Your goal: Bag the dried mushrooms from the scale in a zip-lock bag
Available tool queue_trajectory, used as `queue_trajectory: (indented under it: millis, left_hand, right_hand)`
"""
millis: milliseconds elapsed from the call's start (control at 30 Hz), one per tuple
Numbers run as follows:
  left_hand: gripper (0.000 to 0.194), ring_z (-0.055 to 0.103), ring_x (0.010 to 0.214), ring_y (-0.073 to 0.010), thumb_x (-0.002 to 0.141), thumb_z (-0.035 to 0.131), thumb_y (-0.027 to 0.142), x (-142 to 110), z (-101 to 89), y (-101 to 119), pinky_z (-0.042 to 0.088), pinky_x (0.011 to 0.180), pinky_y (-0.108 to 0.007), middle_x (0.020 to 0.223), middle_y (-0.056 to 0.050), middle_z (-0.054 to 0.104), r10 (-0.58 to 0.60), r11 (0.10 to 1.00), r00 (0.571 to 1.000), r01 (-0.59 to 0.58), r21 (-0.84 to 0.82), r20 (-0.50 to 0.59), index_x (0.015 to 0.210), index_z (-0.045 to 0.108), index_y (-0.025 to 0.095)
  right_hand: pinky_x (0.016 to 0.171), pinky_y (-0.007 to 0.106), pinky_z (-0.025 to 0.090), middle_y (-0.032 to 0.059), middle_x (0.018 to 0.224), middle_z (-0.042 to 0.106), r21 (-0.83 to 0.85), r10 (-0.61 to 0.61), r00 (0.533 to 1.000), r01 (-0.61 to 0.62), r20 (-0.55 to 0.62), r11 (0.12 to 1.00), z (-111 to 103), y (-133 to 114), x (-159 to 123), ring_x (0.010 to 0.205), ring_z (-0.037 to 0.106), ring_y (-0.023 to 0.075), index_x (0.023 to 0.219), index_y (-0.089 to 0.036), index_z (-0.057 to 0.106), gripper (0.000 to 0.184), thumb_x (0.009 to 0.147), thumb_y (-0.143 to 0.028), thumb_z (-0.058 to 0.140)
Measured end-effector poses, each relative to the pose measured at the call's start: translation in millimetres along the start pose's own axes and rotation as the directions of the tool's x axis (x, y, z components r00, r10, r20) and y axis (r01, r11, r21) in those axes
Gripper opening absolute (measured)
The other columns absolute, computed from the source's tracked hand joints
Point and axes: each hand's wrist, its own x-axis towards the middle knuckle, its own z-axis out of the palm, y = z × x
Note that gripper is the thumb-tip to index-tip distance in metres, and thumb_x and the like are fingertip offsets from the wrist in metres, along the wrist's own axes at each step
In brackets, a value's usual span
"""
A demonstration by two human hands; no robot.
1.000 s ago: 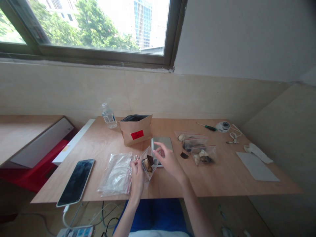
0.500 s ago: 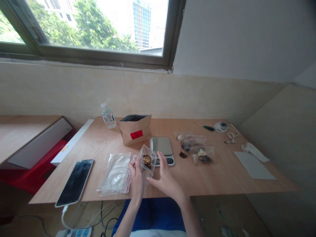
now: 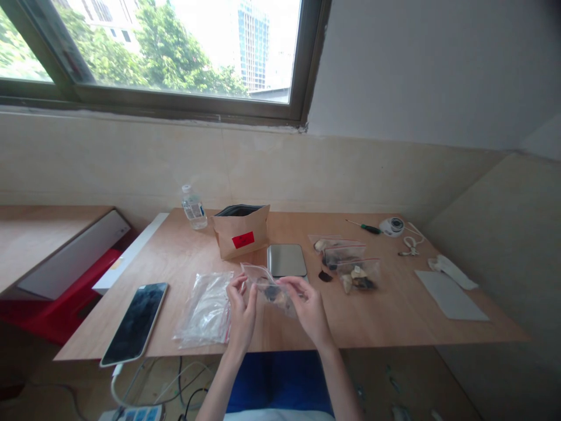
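Note:
Between my two hands I hold a clear zip bag [image 3: 277,295] with dark and brown dried pieces inside, tilted above the table's near side. My left hand [image 3: 242,313] pinches its left side near the top. At the right end of its top edge, my right hand [image 3: 309,307] grips with thumb and fingers. Just behind the bag stands a kitchen scale [image 3: 287,258], its front display hidden. A stack of clear zip bags [image 3: 205,310] lies left of my left hand. Filled zip bags [image 3: 358,276] and a loose dark piece [image 3: 325,276] lie to the right.
A brown paper pouch [image 3: 241,234] with a red label stands open at the back, beside a water bottle [image 3: 193,207]. A phone [image 3: 135,324] on a cable lies left. Toward the right are a screwdriver [image 3: 370,228], a small camera [image 3: 392,227] and a white sheet [image 3: 451,295].
The bag has turned from its mouth facing me to lying sideways between my hands. My right hand has gone from spread fingers to pinching the bag's top edge.

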Motion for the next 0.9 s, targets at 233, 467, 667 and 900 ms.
queue_trajectory:
  millis: [233,467,667,900]
  left_hand:
    - [0.044,0.052,0.112,-0.0220,0.079,0.058,0.046,5.2,-8.8,2.7,0.040,0.095,-0.035,0.119,-0.009,0.055,-0.142,0.983,0.977,0.158,-0.097,0.156,0.114,0.049,0.020]
    - [0.033,0.053,0.068,-0.0147,0.083,0.053,0.049,5.8,-14.6,12.8,0.041,0.065,-0.024,0.070,-0.001,0.057,-0.076,0.994,0.982,0.088,-0.066,0.175,0.082,0.064,0.018]
    - [0.040,0.039,0.053,-0.0114,0.081,0.053,0.055,1.5,-10.4,17.7,0.033,0.051,-0.022,0.056,0.003,0.042,-0.076,0.996,0.992,0.080,-0.038,0.096,0.066,0.056,0.018]
    - [0.044,0.036,0.049,-0.0100,0.079,0.051,0.061,0.9,-13.2,25.0,0.031,0.046,-0.020,0.053,0.005,0.039,-0.081,0.994,0.996,0.079,-0.074,-0.030,0.069,0.055,0.018]
  right_hand:
    - [0.078,0.031,0.050,0.0056,0.089,0.071,0.088,-0.010,0.997,0.017,-0.077,0.996,-6.4,2.1,-2.5,0.081,0.066,0.0181,0.096,-0.020,0.064,0.027,0.086,-0.042,0.053]
    - [0.059,0.026,0.048,0.0041,0.077,0.066,-0.003,-0.047,0.955,0.048,-0.293,0.999,-7.1,6.5,-1.5,0.062,0.058,0.0145,0.096,-0.018,0.062,0.029,0.088,-0.044,0.050]
    - [0.053,0.024,0.047,0.0020,0.069,0.062,0.029,-0.014,0.947,0.025,-0.321,0.999,-8.2,5.0,0.3,0.059,0.059,0.0148,0.099,-0.018,0.059,0.033,0.086,-0.047,0.050]
    - [0.073,0.031,0.051,0.0064,0.081,0.070,0.106,0.092,0.994,-0.086,-0.053,0.991,-8.5,20.8,0.6,0.080,0.067,0.0205,0.107,-0.018,0.055,0.041,0.082,-0.051,0.056]
